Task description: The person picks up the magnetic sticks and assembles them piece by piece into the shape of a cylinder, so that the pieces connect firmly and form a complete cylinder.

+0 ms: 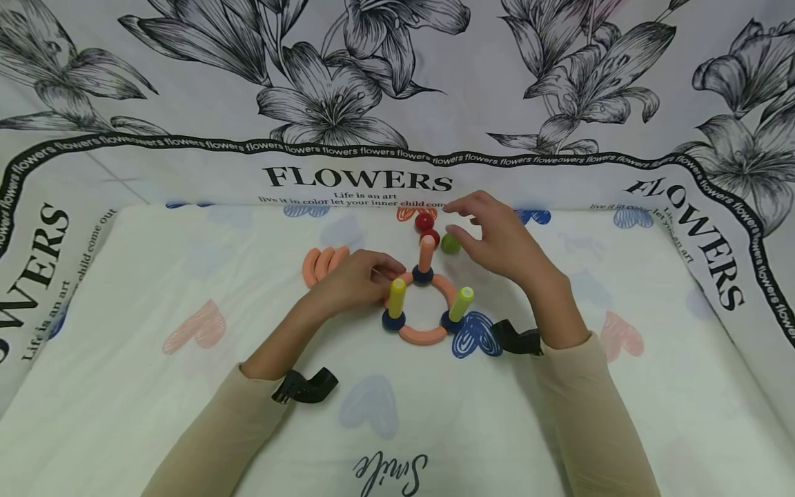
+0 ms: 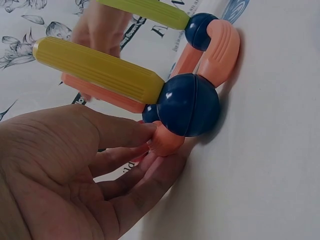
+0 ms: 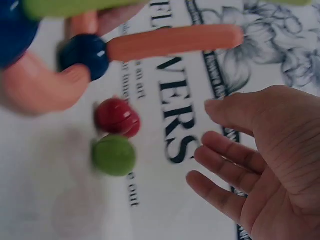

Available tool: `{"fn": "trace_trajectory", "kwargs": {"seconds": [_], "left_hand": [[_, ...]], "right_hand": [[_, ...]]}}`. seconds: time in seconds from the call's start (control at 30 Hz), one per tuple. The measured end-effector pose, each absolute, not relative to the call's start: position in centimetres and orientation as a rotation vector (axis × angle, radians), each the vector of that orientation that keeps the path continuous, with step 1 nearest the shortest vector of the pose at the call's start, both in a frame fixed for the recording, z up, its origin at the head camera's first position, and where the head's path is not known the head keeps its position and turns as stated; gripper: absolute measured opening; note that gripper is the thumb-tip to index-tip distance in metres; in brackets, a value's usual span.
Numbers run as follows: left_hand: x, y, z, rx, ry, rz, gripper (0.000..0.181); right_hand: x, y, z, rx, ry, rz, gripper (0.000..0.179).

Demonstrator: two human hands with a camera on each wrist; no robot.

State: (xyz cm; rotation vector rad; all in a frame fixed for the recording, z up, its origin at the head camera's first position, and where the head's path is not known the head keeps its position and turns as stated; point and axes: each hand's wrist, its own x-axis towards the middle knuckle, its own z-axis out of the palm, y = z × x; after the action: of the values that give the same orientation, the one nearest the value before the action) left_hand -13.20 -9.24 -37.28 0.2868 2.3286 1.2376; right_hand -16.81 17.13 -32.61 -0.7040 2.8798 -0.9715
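Note:
A ring of curved orange rods [image 1: 422, 336] and dark blue balls [image 1: 393, 322] lies on the cloth. Three straight rods stand up from the balls: a yellow rod [image 1: 397, 298], a yellow-green rod [image 1: 462, 304] and an orange rod [image 1: 426, 254]. At the ring's left side, my left hand [image 1: 354, 284] pinches a curved orange rod [image 2: 167, 140] between thumb and fingers, beside a blue ball. My right hand [image 1: 499, 241] hovers beyond the ring with fingers spread and holding nothing. Near it are red balls [image 1: 424, 221] and a green ball [image 1: 450, 243].
Several loose curved orange pieces [image 1: 310, 266] lie side by side left of the ring, partly behind the left hand. The white cloth [image 1: 248, 428] bears printed hearts, and a flower-patterned cloth [image 1: 459, 117] rises at the back.

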Motion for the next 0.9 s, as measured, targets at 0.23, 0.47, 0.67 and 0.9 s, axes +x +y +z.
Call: {"fn": "trace_trajectory", "kwargs": {"seconds": [0.23, 0.47, 0.67, 0.9], "left_hand": [[-13.2, -9.1, -37.2, 0.321, 2.352, 1.203, 0.035], [-13.2, -9.2, -37.1, 0.313, 2.342, 1.24, 0.034], [-12.9, -9.5, -37.0, 0.316, 2.354, 1.224, 0.036], [-12.9, -9.4, -36.9, 0.339, 2.358, 1.232, 0.036]], "right_hand": [[-17.7, 17.3, -35.1, -0.578, 2.784, -0.862, 0.039], [-18.1, 17.0, -35.6, -0.557, 2.79, -0.771, 0.037], [-18.0, 17.3, -36.4, -0.522, 2.79, -0.765, 0.038], [-17.8, 17.6, -36.7, -0.551, 2.81, -0.768, 0.04]]}}
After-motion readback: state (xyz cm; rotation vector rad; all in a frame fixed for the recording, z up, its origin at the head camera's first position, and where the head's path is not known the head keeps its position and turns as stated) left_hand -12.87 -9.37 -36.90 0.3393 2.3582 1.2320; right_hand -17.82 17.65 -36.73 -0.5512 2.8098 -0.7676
